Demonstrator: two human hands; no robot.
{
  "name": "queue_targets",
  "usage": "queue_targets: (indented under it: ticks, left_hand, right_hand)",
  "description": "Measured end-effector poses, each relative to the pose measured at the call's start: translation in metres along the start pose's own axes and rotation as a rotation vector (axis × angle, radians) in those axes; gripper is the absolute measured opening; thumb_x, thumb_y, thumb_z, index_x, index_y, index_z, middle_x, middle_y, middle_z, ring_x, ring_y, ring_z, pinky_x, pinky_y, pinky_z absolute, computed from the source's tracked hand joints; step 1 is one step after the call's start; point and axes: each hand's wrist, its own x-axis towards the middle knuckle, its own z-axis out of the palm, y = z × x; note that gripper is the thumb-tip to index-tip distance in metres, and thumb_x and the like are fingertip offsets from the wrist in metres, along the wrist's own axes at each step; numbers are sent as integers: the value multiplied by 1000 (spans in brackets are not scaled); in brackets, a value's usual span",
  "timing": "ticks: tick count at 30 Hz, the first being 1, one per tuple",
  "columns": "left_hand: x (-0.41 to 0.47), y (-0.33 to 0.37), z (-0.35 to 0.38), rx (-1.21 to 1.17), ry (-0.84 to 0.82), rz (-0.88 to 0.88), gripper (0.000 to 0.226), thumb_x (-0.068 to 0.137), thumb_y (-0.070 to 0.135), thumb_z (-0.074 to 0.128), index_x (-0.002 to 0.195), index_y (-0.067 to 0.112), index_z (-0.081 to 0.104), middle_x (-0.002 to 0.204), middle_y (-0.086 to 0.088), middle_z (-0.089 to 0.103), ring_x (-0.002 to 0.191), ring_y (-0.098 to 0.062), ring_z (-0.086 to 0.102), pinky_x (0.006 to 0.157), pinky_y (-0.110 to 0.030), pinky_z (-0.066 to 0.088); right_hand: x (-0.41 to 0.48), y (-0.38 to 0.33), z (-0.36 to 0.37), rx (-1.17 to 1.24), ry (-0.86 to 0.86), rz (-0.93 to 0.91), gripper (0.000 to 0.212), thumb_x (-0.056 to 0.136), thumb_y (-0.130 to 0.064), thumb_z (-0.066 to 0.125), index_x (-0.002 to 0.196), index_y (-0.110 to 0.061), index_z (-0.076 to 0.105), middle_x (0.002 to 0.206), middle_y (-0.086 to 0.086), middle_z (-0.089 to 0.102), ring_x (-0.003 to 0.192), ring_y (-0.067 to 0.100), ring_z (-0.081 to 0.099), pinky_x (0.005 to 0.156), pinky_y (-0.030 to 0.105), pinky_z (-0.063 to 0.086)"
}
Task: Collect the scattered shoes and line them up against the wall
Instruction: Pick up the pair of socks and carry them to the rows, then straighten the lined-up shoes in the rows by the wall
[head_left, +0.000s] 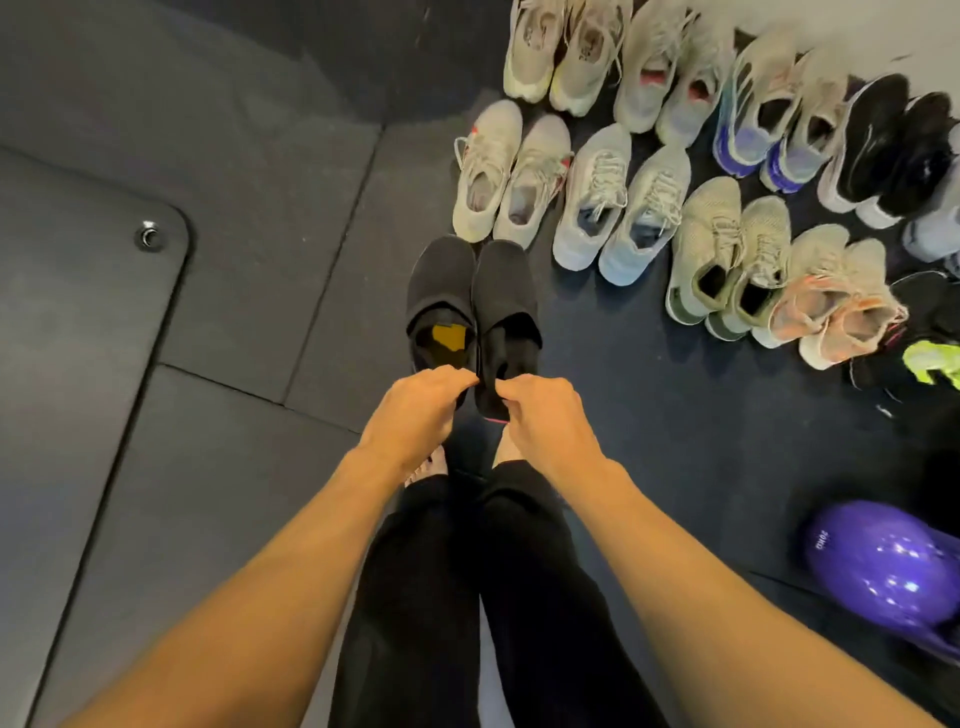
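Pinching both heels: left hand (415, 410) grips the heel rim of left black shoe (441, 280), right hand (545, 415) grips the heel of right black shoe (501, 291), fingers curled narrow on each. Directly below the hands, black trousers (467, 597) and bare feet (431, 467). Right of them, well apart, purple ball (883, 561) on floor (623, 389). Both black shoes side by side, touching, toes pointing away; yellow insole shows in the left one. Cannot tell if soles touch floor. Left side: grey mat (78, 364) with metal eyelet (149, 236). Just beyond the toes, near row (623, 208) of pale sneaker pairs; behind it far row (675, 67) runs along the floor's edge at the wall (857, 26), black pair (893, 140) at its right end.
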Motion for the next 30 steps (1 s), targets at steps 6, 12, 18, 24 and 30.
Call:
queue_targets:
  ticks: [6,12,18,24,30]
  left_hand:
    - [70,-61,78,43,-113,-18,43,97,9,50,139,17,46,135,-5,54,125,-22,50,105,-33,40]
    - [112,-102,132,88,-117,-39,44,98,8,50,140,18,45,135,-6,55,123,-24,52,105,-35,42]
    - [115,-118,155,48,-345,-124,30,96,13,48,125,16,56,126,-9,58,111,-29,56,91,-39,47]
    - [128,-93,97,-153,-49,-234,26,93,23,51,116,19,63,119,-6,64,104,-30,61,87,-45,49]
    - [193,-39,-22,-431,202,-247,24,90,22,55,112,21,65,114,0,66,99,-20,62,88,-40,50]
  right_hand:
    - [91,38,76,-33,-28,46,36,98,-18,49,134,-19,54,120,12,63,106,34,58,89,40,50]
    - [144,59,145,37,-45,121,30,98,-15,46,126,-20,56,114,13,63,97,34,60,85,43,54]
    - [153,64,172,10,-278,59,44,97,-11,46,141,-15,43,155,6,30,129,33,45,103,43,43]
    - [151,39,101,275,36,150,38,95,-12,47,132,-16,55,125,10,61,112,32,56,91,41,47]
    - [180,8,-30,698,252,184,35,91,-12,49,121,-22,63,115,0,66,103,23,62,88,46,52]
